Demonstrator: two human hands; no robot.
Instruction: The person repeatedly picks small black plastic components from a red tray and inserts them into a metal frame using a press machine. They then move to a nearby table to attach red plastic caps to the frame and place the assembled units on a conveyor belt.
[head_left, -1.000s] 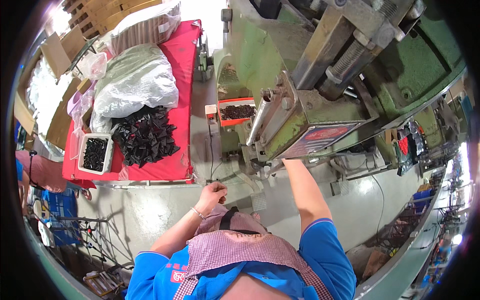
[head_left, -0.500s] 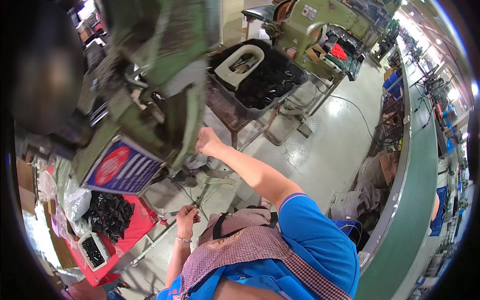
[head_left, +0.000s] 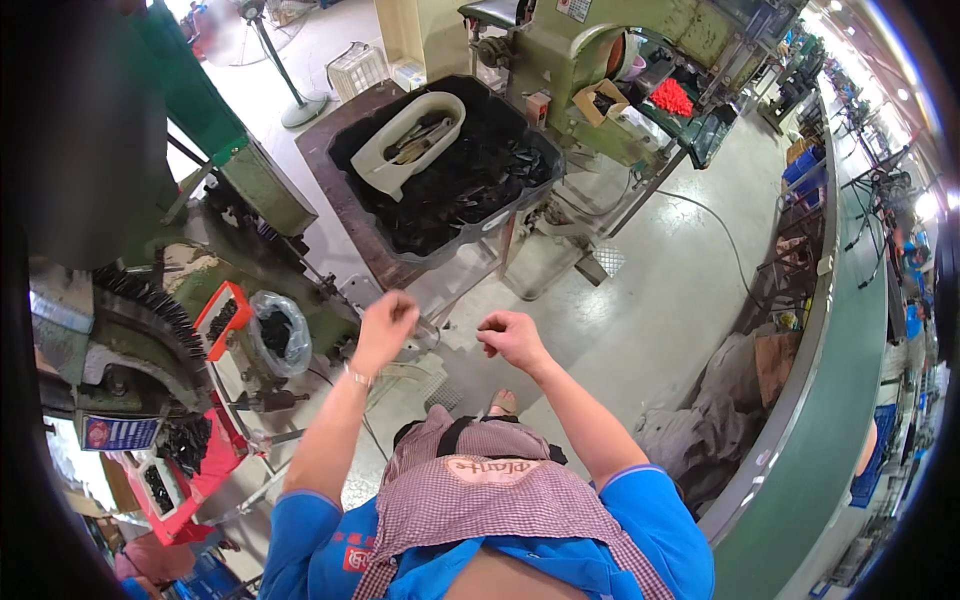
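Head view: since a moment ago the gaze has swung off the green press, left hand (head_left: pixel 385 325) and right hand (head_left: pixel 512 338) now both loosely curled, contents indiscernible, raised just off the near edge of the dark tray (head_left: pixel 520 205) of black parts, suggesting a fetch.

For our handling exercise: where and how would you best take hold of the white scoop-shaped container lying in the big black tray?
Probably by the narrow end of the white scoop, nearest the person, coming from above: it lies open side up on the dark parts in the black tray, so that rim is exposed.
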